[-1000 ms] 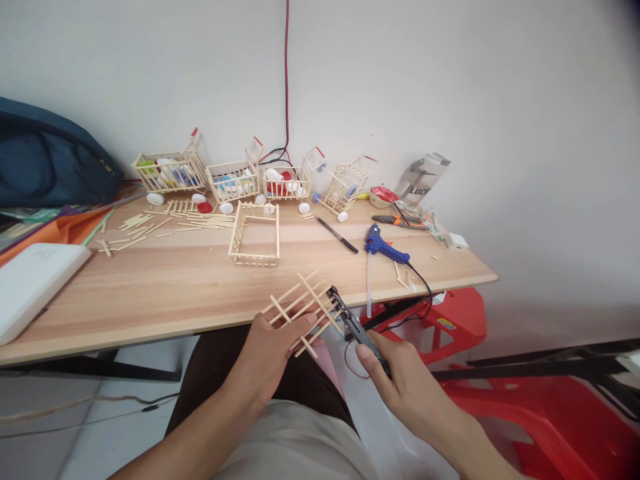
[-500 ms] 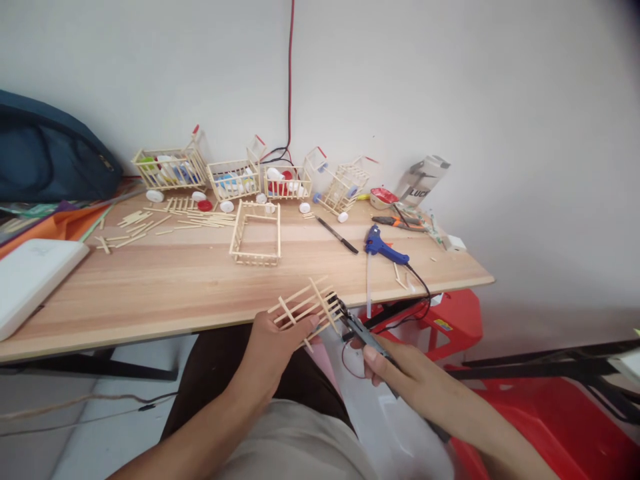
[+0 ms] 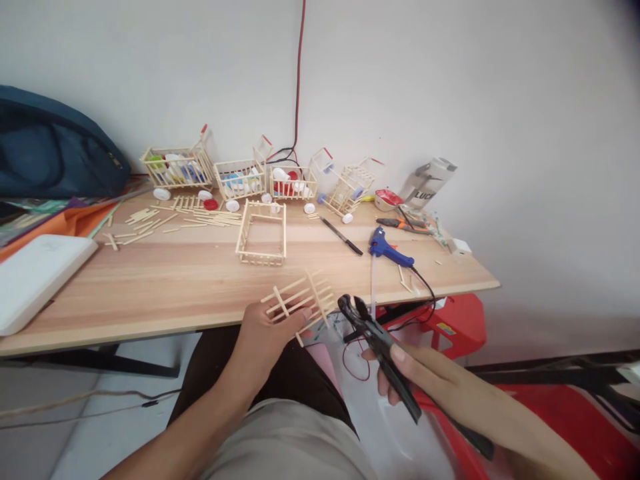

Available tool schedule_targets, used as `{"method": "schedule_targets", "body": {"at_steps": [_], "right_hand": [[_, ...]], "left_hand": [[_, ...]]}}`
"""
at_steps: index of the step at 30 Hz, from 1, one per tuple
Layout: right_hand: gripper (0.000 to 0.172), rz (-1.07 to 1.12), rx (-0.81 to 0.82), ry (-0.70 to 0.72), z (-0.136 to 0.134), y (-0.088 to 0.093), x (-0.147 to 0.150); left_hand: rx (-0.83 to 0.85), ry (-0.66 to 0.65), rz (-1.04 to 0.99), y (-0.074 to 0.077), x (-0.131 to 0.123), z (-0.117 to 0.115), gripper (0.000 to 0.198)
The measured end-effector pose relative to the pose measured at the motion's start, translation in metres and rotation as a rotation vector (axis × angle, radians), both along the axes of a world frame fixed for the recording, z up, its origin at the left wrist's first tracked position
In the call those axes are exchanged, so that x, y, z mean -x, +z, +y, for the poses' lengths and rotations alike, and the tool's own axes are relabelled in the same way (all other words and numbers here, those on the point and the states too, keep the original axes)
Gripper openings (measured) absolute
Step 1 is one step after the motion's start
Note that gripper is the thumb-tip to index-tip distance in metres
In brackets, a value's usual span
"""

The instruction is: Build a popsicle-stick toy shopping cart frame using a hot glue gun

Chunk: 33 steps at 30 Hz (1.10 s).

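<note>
My left hand [image 3: 267, 333] grips a small lattice panel of thin wooden sticks [image 3: 300, 300], held just in front of the table's near edge. My right hand [image 3: 430, 383] is closed round the handles of black cutting pliers [image 3: 373, 333]. Their open jaws point at the panel's right side, a short gap away. Under both hands lies a clear plastic bag [image 3: 380, 420] on my lap.
On the wooden table [image 3: 175, 280] stand an open stick frame [image 3: 263, 233], several stick carts with bottle caps [image 3: 240, 177], loose sticks [image 3: 150, 223], a black pen [image 3: 343, 237], a blue glue gun [image 3: 390, 248], orange pliers [image 3: 400, 222] and a white box [image 3: 37, 277]. Red plastic stools [image 3: 525, 407] are at right.
The pliers have come off the panel's right ends and drawn back to the right with jaws open. My left hand has tilted the panel flatter and shifted it slightly left.
</note>
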State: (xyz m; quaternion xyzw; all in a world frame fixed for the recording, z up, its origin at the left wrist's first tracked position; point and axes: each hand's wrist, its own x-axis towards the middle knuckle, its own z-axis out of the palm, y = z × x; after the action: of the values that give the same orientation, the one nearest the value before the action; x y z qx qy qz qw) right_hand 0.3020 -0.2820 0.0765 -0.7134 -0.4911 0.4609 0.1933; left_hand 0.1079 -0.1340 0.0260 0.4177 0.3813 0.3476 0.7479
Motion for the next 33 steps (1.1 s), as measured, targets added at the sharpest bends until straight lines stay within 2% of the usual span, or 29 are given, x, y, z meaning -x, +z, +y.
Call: {"method": "schedule_targets", "body": {"at_steps": [4,7,11,16,21,26,30,33], "right_hand": [[0.056,-0.12,-0.117,0.016,0.006,-0.005,0.0],[0.052,-0.123,-0.167,0.067,0.015,-0.012,0.003],[0.05,-0.065,-0.207,0.101,0.025,-0.018,0.008],[0.049,-0.049,-0.22,0.122,0.03,-0.015,0.01],[0.047,-0.041,-0.239,0.12,0.028,-0.019,0.005],[0.048,-0.04,-0.262,0.077,0.022,-0.029,0.004],[0.047,-0.066,-0.26,0.009,0.018,-0.031,0.004],[0.051,-0.141,-0.288,-0.076,0.015,-0.026,-0.004]], "left_hand": [[0.205,-0.113,-0.094,-0.001,0.007,0.007,0.031],[0.276,-0.172,-0.124,-0.002,0.008,0.006,0.03],[0.254,-0.174,-0.123,-0.002,0.006,0.003,0.029],[0.225,-0.166,-0.108,-0.003,0.006,0.003,0.032],[0.247,-0.249,-0.122,-0.005,0.006,0.005,0.035],[0.203,-0.333,-0.14,-0.006,0.007,0.003,0.051],[0.208,-0.359,-0.156,-0.004,0.008,0.002,0.041],[0.228,-0.349,-0.19,-0.002,0.01,0.005,0.036]]}}
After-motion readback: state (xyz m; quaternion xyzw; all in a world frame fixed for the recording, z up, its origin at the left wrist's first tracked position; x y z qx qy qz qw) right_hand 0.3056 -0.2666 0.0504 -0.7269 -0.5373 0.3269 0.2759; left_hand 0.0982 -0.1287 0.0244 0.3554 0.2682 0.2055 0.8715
